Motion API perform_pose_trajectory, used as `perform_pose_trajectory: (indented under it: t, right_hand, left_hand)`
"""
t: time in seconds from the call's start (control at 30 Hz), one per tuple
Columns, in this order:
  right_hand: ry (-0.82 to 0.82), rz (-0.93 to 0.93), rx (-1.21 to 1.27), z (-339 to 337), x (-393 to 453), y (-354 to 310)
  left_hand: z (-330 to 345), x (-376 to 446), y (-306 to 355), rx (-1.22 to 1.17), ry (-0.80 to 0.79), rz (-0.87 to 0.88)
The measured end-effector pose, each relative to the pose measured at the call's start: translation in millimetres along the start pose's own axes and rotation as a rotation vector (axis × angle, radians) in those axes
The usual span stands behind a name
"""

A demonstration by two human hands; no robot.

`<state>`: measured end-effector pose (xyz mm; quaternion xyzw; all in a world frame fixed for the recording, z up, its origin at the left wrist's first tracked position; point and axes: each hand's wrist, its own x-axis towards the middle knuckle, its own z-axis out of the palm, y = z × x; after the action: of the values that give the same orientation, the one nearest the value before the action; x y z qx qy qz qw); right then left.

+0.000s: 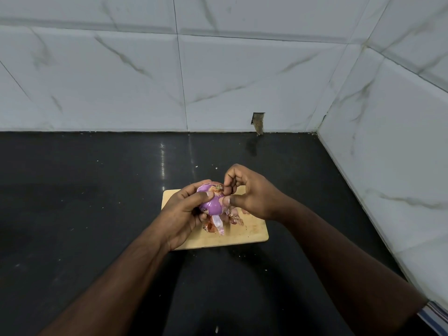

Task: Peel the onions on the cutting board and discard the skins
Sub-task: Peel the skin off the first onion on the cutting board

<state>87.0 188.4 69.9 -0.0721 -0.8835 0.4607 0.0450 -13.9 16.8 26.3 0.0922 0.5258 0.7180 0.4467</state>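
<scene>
Left hand has the onion cupped in its curled fingers, thumb pressed across the front of it, holding it up just above the cutting board. Most of what you can see of the bulb is smooth shiny purple, so the dry outer layer looks pretty much gone from the side facing the camera. The brown rooty tuft at the top is still on, though.

Right hand is right up against the onion on its other side, fingers bent, fingertips working at that top end next to the tuft. It looks like it's pinching at a bit of skin there, but honestly the scrap itself is too small to make out for sure. A pale strip of peel hangs down from the onion toward the board.

On the cutting board, directly under the onion, there's a loose heap of skins, papery orange-brown and pinkish bits. None of that has been thrown away yet, and I can't see any bin in view.

My read: this onion is most of the way peeled, just the top end and that dangling strip to finish. I don't spot any other onions on the board, peeled or not, though the hands cover part of it. The discard step hasn't started.

Beyond the cutting board it's dark glossy bench with a few crumbs, then the white marble-look wall tiles behind.
</scene>
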Motion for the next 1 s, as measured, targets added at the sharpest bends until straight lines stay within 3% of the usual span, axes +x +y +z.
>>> perform_pose_trajectory:
  t: [0.4, 0.57, 0.63, 0.87, 1.0]
  right_hand:
    - [-0.009, 0.075, -0.024, -2.4, -3.1, 8.9]
    - [0.071, 0.286, 0.522, 14.8, -5.7, 7.6]
    - [0.092, 0.308, 0.636, 21.5, -7.0, 6.4]
    - [0.223, 0.219, 0.568, 27.4, -8.7, 8.5]
    - [0.280, 0.177, 0.454, 29.0, -7.8, 6.5]
  left_hand:
    - [-7.9, 1.9, 3.6, -0.157, 0.039, -0.040]
    - [-6.8, 2.3, 1.8, -0.241, 0.043, -0.100]
    - [-6.3, 1.4, 1.6, -0.219, 0.023, -0.096]
    - [7.2, -5.9, 7.1, -0.027, 0.015, 0.010]
    - [10.8, -6.7, 6.8, -0.043, 0.057, 0.003]
